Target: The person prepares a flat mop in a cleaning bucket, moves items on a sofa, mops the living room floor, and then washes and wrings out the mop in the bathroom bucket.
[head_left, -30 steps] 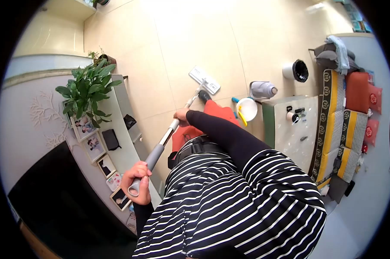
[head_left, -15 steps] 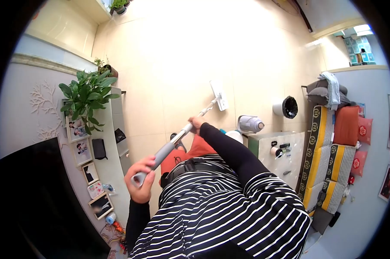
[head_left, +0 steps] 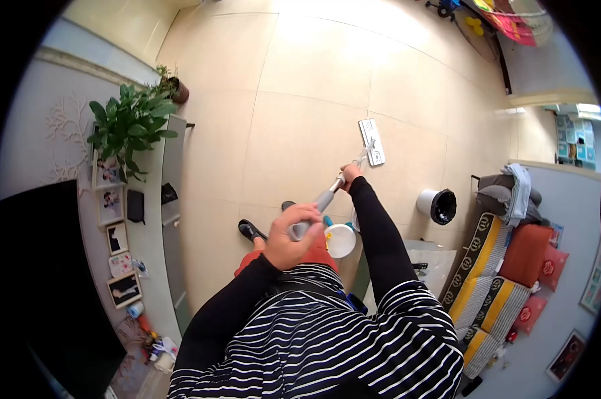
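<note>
A flat mop stretches away from me, its white rectangular head [head_left: 372, 142] lying on the tiled floor ahead. My left hand [head_left: 290, 238] is closed around the top end of the grey mop handle [head_left: 324, 200], in front of my waist. Further down the pole, my right hand [head_left: 352, 177] grips the shaft near the mop head, with that arm stretched forward. Just below the handle, a round white object [head_left: 341, 241] stands beside my legs. A black shoe [head_left: 250, 230] shows to the left of the handle.
A white bin [head_left: 436, 205] with a black liner stands right of the mop. Beyond it is a sofa [head_left: 477, 266] with cushions. A low table [head_left: 430, 259] sits by my right arm. At left, a long cabinet [head_left: 174, 239] carries a leafy plant [head_left: 131, 126] and picture frames.
The mop head has moved right across the floor. Both hands have shifted right and up with the handle, the left hand most. My view has turned, and the grey flask no longer shows.
</note>
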### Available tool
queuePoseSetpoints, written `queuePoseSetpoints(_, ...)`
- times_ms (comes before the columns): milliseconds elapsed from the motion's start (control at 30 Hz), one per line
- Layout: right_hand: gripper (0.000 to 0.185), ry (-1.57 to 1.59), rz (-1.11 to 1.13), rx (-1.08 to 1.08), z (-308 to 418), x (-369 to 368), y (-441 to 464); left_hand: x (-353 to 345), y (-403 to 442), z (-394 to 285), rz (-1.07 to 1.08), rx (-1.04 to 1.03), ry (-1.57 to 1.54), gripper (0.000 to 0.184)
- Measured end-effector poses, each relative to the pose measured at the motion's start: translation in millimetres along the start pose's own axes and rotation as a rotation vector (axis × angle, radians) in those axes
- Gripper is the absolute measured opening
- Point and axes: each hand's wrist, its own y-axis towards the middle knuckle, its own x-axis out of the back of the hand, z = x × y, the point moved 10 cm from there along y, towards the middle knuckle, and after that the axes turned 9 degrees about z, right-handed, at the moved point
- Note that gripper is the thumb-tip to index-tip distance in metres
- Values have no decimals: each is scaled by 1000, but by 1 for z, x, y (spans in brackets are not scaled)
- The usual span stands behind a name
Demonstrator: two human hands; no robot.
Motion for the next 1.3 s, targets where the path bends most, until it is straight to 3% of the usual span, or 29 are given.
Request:
queuePoseSetpoints(167,13,-108,-78,-61,-43,-47,8,48,-54,24,-245,83,-90,10)
queuePoseSetpoints(233,9,-289,18,-67,-70,-80,19,72,-92,27,-379,172,-107,11)
queuePoseSetpoints(267,8,-448,100,-58,-88,-100,22,82,-114,27,-448,223,-118,11)
queuePoseSetpoints(367,9,-1415,407,227,-143,-178,15,104,-192,27,-631,126,-181,15)
queuePoseSetpoints(400,10,-1527,432,249,-171,-194,8,108,-221,29,-683,129,-200,15)
queuePoseSetpoints(467,35,-1230,556,156,-228,-213,-3,113,-284,28,-780,115,-234,16)
queuePoseSetpoints(600,66,-1036,508,-332,-385,-226,-12,102,-410,25,-967,144,-254,17)
queuePoseSetpoints(633,75,-1030,519,-457,-437,-229,-1,97,-441,25,-1014,142,-267,18)
queuePoseSetpoints(667,83,-951,513,-766,-571,-223,76,93,-474,26,-1060,141,-279,18)
queuePoseSetpoints(700,82,-1082,553,-574,-513,-236,-4,87,-504,25,-1085,141,-279,18)
queuePoseSetpoints(733,81,-1165,582,-519,-510,-248,-49,80,-534,24,-1111,140,-281,18)
queuePoseSetpoints(933,76,-1522,814,-624,-662,-282,-160,37,-695,5,-1350,141,-245,16)
queuePoseSetpoints(1000,74,-1622,875,-675,-715,-278,-170,21,-727,-8,-1441,135,-212,16)
queuePoseSetpoints(1100,75,-1596,847,-632,-737,-269,-191,2,-742,-25,-1490,131,-154,17)
queuePoseSetpoints(1200,78,-1536,830,-535,-722,-276,-239,-6,-743,-34,-1452,140,-94,16)
queuePoseSetpoints(1300,84,-1514,844,-377,-630,-274,-293,-5,-741,-36,-1445,24,-137,15)
